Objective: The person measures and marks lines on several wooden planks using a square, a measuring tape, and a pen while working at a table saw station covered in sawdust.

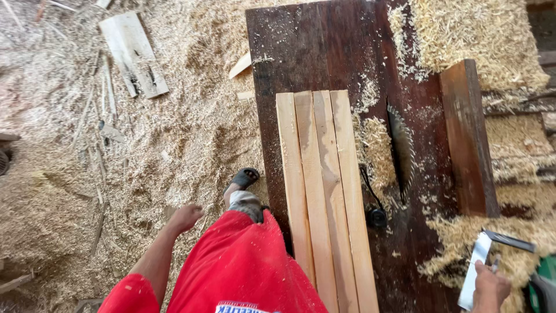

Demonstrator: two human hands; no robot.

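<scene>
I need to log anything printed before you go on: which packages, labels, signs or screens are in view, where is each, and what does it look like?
White slip of paper: lower right, by the right hand, long and narrow; any print too small to tell.
Printed strip on the red shirt: bottom edge, white band with lettering, partly cut off.
No packages, signs or screens show on the saw table.
</scene>
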